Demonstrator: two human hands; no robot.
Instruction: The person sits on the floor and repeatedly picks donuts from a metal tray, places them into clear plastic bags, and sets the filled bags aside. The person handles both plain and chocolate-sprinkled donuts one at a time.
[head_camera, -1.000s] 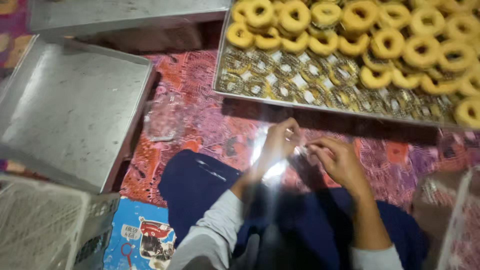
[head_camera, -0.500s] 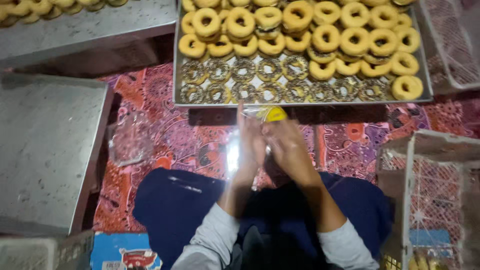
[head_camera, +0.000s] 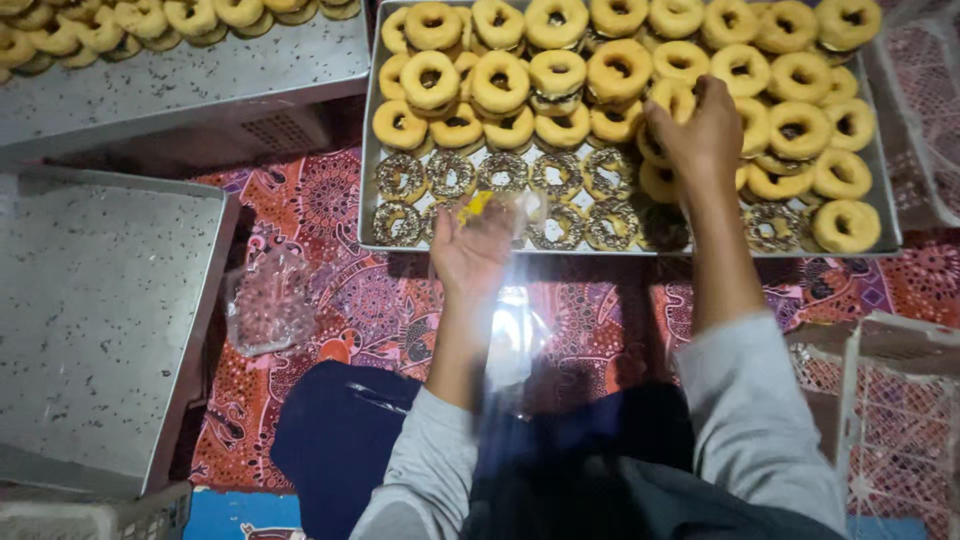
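A patterned red mat (head_camera: 330, 290) covers the floor and carries everything else. On its left side lies a large bare metal tray (head_camera: 95, 320), speckled and tilted slightly, with another tray (head_camera: 200, 70) beyond it at the far left corner holding plain ring doughnuts along its far edge. At the far middle of the mat sits the full doughnut tray (head_camera: 372, 200): plain golden doughnuts (head_camera: 500, 80) are piled over its far and right parts, while a double row of sprinkle-topped doughnuts (head_camera: 505, 172) runs along its near edge. A white mesh basket (head_camera: 890, 400) stands at the mat's right edge, and another basket's rim shows at the near left corner. A small heap of clear plastic bags (head_camera: 265, 300) lies on the mat between the bare tray and the person's knees.

The person's right hand (head_camera: 700, 125) reaches over the full tray, palm down, fingers curled onto a plain doughnut (head_camera: 672, 98) in the pile right of the tray's middle; whether it is lifted cannot be told. The left hand (head_camera: 470, 250) hovers at the tray's near edge, fingers loosely spread upward, holding a clear plastic bag (head_camera: 510, 215) with a yellow scrap visible at its top.
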